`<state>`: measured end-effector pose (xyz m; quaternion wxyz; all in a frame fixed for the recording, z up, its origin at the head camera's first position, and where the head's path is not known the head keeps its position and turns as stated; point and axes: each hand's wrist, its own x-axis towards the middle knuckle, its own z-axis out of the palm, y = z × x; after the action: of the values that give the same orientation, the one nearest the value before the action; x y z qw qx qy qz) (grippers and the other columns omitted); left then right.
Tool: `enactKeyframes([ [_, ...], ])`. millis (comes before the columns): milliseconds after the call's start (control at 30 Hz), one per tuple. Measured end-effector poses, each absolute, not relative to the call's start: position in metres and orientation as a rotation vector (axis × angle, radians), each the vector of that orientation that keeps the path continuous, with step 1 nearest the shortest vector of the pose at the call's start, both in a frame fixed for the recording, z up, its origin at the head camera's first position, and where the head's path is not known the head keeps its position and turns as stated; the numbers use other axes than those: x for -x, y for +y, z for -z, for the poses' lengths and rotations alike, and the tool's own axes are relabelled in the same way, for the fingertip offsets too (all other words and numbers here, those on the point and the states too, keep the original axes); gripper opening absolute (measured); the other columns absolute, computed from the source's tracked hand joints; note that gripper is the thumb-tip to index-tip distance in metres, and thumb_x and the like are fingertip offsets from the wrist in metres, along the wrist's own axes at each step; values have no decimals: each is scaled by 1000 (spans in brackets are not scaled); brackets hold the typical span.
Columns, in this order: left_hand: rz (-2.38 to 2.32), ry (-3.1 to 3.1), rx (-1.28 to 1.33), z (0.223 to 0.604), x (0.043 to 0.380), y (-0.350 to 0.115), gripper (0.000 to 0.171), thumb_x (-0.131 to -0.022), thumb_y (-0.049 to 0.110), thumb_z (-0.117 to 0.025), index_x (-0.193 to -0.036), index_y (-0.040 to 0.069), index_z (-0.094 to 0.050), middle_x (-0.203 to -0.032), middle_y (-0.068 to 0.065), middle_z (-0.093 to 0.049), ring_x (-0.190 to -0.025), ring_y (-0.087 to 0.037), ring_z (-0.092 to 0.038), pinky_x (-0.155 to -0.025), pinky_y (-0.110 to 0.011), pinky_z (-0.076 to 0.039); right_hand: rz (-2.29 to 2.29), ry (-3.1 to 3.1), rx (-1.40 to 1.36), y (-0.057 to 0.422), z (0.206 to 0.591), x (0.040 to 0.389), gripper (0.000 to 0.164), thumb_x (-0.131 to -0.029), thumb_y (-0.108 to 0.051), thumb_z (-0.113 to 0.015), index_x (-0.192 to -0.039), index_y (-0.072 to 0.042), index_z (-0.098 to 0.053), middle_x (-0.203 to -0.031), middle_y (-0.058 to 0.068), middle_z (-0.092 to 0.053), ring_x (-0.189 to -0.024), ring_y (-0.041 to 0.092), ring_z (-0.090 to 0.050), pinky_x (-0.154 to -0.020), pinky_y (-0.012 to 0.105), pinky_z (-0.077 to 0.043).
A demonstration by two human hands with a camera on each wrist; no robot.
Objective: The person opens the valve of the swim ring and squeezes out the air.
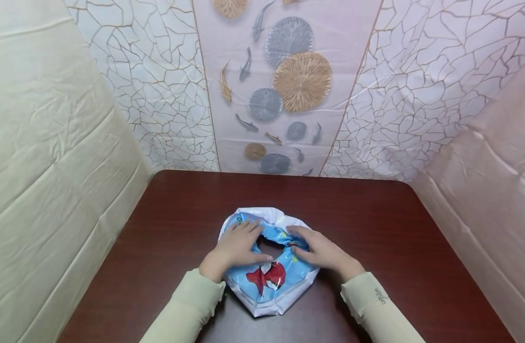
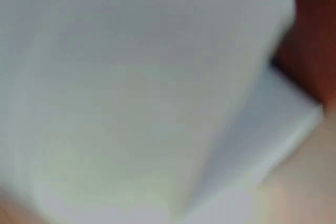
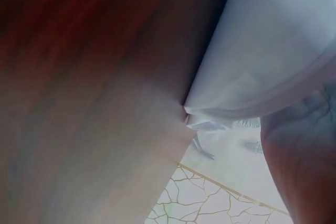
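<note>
A partly deflated swim ring (image 1: 283,290), blue with a red fish print and a white outer side, lies wrinkled on the table. My left hand (image 1: 238,247) rests on the ring's left part with fingers spread, the thumb reaching toward the centre hole. On the ring's right part lies my right hand (image 1: 324,250), fingers and thumb apart around a creased section beside the hole. The ring's pale side (image 2: 131,103) fills most of the blurred left wrist view. In the right wrist view, the white side (image 3: 262,51) appears next to my palm (image 3: 304,156).
The dark red-brown table (image 1: 159,267) has rounded far corners. Behind it hangs a patterned cloth (image 1: 168,85) with fish and round motifs. Cream cloth walls (image 1: 52,181) close in both sides.
</note>
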<state>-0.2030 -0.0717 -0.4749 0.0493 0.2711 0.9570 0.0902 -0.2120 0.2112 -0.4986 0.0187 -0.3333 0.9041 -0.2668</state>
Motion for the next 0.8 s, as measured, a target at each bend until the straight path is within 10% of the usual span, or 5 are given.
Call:
enactKeyframes([
  [800,-347,3228,-328,476,209,-139,96,-85,85,-41,-160,27,-29,-167,-10,-18,-153,-40,-9,-110,-75,3,400,3182,463,220,478,205,82,-98,-64,-45,-162,-17,-23,-165,16,-22,-150,44,-14,-109,77,-6],
])
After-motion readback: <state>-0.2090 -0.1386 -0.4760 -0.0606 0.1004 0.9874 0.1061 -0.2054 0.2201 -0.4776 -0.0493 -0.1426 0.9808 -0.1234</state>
